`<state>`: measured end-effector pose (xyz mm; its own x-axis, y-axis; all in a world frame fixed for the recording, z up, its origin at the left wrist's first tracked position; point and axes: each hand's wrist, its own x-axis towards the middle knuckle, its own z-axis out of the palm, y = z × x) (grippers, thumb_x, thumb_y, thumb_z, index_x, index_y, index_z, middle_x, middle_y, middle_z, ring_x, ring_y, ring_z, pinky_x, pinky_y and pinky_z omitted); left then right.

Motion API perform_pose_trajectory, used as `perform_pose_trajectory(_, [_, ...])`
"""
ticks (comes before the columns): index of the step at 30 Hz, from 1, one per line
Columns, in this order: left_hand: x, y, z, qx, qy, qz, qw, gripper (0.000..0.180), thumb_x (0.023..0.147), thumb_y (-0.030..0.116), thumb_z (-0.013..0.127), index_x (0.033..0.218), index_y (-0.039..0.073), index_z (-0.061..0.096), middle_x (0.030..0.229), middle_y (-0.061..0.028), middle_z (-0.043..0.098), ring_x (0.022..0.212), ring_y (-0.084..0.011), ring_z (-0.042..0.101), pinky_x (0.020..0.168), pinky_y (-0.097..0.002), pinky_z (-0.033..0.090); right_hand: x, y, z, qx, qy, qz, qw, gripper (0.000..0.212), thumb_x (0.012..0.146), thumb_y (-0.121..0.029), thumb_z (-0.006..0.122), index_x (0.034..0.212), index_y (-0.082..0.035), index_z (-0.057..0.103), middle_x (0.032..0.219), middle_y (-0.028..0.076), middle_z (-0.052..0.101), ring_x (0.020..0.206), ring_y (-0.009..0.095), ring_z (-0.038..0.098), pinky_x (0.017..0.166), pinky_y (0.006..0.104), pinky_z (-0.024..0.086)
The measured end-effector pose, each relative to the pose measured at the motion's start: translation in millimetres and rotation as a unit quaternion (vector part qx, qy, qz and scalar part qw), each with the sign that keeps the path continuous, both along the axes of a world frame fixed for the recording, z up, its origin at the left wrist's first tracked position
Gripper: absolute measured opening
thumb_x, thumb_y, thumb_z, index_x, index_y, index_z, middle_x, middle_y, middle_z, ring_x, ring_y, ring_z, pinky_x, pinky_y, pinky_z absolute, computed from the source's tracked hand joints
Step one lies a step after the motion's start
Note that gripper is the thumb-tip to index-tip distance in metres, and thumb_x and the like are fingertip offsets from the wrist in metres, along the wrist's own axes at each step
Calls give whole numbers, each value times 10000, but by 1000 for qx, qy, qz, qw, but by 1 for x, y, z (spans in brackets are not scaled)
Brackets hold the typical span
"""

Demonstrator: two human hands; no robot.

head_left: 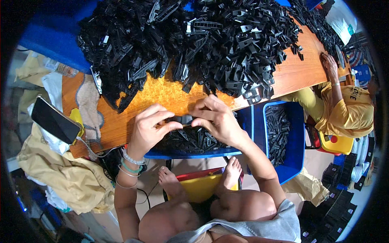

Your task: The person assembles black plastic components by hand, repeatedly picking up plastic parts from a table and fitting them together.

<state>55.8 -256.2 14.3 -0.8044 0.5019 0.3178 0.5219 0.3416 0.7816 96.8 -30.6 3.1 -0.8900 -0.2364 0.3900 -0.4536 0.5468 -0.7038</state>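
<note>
At the table's near edge my left hand (150, 125) and my right hand (219, 120) face each other, fingers curled and thumbs pointing inward. Between the fingertips they pinch a small black plastic part (184, 120), mostly covered by the fingers. Just below the hands, a blue bin (194, 154) holds many black plastic pieces (198, 139). Beyond the fingers, a large heap of black plastic parts (227, 44) covers much of the wooden table (158, 91).
A phone (56, 119) with a cable stands at the left by a cloth (87, 101). Another blue bin (293, 162) of black pieces is at my right. A person in yellow (348, 109) sits farther right, a hand on the table. Paper sacks (65, 174) lie at the left.
</note>
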Motion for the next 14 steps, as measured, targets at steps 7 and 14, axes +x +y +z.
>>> perform_pose_trajectory(7, [-47, 48, -5, -20, 112, 176, 978, 220, 787, 90, 785, 954, -10, 683, 759, -77, 590, 570, -141, 534, 505, -280, 429, -32, -9, -9, 215, 155, -133, 955, 281, 773, -65, 628, 1048, -71, 687, 869, 73, 527, 799, 246, 538, 695, 368, 431])
perform_pose_trajectory(14, [-32, 28, -12, -59, 182, 219, 957, 146, 898, 146, 652, 1024, 87, 605, 1043, -169, 637, 835, -351, 683, 686, -393, 558, -6, -3, -11, 27, 159, -96, 982, 247, 789, -96, 682, 1018, -54, 599, 1146, 157, 573, 1002, 323, 570, 807, 446, 452])
